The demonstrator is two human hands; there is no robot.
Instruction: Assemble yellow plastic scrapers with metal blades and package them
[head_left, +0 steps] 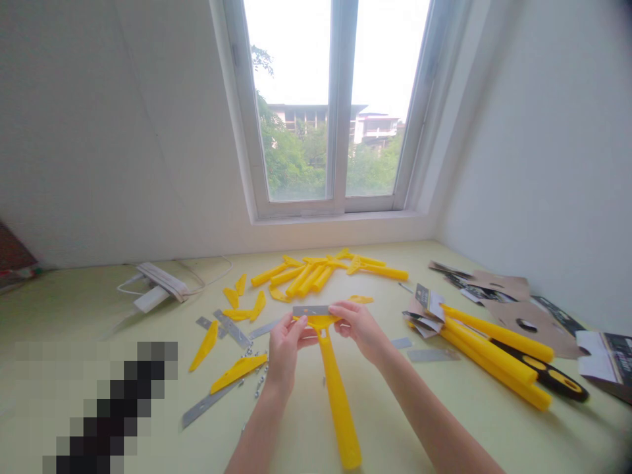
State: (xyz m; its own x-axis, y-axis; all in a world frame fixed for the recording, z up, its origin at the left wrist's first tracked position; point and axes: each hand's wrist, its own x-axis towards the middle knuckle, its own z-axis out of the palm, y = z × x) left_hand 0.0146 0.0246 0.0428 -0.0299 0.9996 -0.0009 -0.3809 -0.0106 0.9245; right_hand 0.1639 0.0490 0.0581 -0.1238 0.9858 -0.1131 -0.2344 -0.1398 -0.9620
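Observation:
A yellow scraper handle (340,401) points toward me, its wide head away from me between my hands. Across that head lies a flat grey metal blade (311,311). My left hand (286,339) pinches the left end of the head and blade, thumb on top. At the right end, my right hand (358,326) grips the blade and head between thumb and fingers. Left of my left hand are small screws (259,382), a yellow head piece (239,373) and a long grey blade (210,403) partly under it.
Several yellow handles (311,280) lie in a pile near the window. To the right are packaged scrapers (494,352) and printed cardboard cards (538,329). Loose blades (434,355) lie beside my right forearm. A white power strip (160,280) with a cable sits at the back left.

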